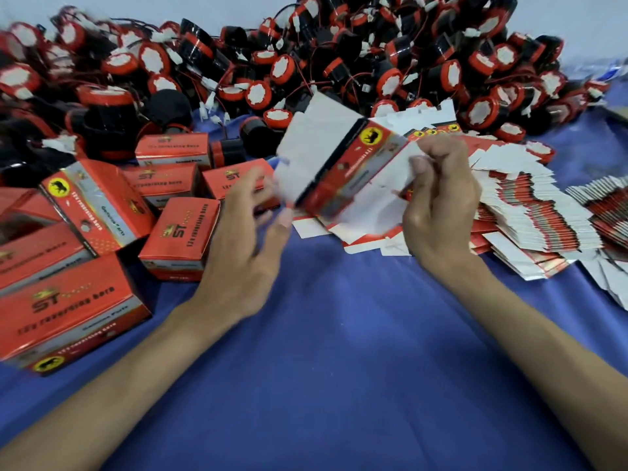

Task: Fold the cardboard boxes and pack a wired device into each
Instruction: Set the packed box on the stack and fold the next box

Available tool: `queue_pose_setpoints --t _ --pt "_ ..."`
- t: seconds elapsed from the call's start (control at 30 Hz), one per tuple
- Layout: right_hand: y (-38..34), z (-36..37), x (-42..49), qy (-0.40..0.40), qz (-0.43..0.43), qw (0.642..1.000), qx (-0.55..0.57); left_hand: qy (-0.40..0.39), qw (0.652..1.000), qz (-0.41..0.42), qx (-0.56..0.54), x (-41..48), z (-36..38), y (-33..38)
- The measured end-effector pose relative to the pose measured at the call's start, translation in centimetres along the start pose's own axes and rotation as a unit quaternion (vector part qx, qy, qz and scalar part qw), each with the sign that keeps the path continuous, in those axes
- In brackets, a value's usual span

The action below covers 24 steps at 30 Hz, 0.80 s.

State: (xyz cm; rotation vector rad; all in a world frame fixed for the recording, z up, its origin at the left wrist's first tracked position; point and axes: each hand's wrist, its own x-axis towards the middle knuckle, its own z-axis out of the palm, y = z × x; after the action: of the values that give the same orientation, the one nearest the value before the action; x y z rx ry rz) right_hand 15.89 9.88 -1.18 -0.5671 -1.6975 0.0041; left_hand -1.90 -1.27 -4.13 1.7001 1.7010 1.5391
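Box in work: the half-formed box [343,164] is held up above the blue cloth [339,351], in the middle of the table between both hands. It is tilted, with a red printed side and a yellow round emblem facing up and its white flaps splayed open.
Right hand: the right hand [438,205] grasps the box at its right end, with fingers curled in and the thumb pinching a white flap.
Left hand: the left hand [244,232] is at the box's lower left edge with its fingers spread and loose, gripping nothing. It is blurred, so I cannot tell whether the fingertips touch the card.
Flat blanks: a fanned stack of flat boxes [530,212] lies just behind and to the right of the right hand, white edges showing. A second stack [605,202] lies further right.
Finished boxes: the closed red boxes [85,212] are heaped at the left side, some upright, some leaning on each other.
Wired devices: a big heap of wired devices [306,56] — black bodies, red rims, thin wires with white plugs — runs across the far side of the table, and a few lie loose beside the closed boxes.
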Motion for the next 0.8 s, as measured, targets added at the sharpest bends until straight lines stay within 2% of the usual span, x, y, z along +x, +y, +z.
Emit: queue_pose_setpoints --t 0.07,0.1,0.17,0.2,0.3,0.4,0.47,0.63,0.73,0.8 --pt "-0.2 0.3 -0.3 0.000 0.098 0.994 0.049 0.032 0.991 -0.067 -0.109 0.4 -0.2 -0.3" --pt "-0.1 0.3 -0.3 -0.024 0.131 0.989 0.066 0.025 0.982 -0.076 -0.170 0.6 -0.3 -0.5" --pt "0.2 0.4 -0.3 -0.113 0.167 0.977 0.064 -0.029 0.958 -0.095 -0.268 0.7 -0.6 -0.7" --pt "0.3 0.5 -0.5 -0.157 0.165 0.973 0.045 -0.060 0.953 -0.101 -0.280 0.6 -0.7 -0.8" --pt "0.0 0.9 -1.4 -0.209 0.154 0.966 0.000 -0.101 0.961 -0.095 -0.238 0.5 -1.0 -0.8" --pt "-0.3 1.1 -1.7 -0.217 0.166 0.962 -0.011 -0.112 0.956 -0.104 -0.250 0.6 -1.2 -0.8" --pt "-0.7 1.2 -1.9 -0.253 0.154 0.955 -0.006 -0.141 0.950 -0.106 -0.257 0.5 -1.4 -0.6" --pt "-1.4 1.3 -3.0 -0.414 0.150 0.897 0.025 -0.193 0.943 -0.131 -0.237 0.5 -1.7 -0.6" --pt "-1.5 1.1 -3.0 -0.435 0.157 0.885 0.062 -0.204 0.949 -0.127 -0.206 0.6 -1.5 -0.4" --pt "-1.7 0.8 -2.7 -0.448 0.129 0.881 0.083 -0.206 0.953 -0.107 -0.195 0.6 -1.4 -0.3"
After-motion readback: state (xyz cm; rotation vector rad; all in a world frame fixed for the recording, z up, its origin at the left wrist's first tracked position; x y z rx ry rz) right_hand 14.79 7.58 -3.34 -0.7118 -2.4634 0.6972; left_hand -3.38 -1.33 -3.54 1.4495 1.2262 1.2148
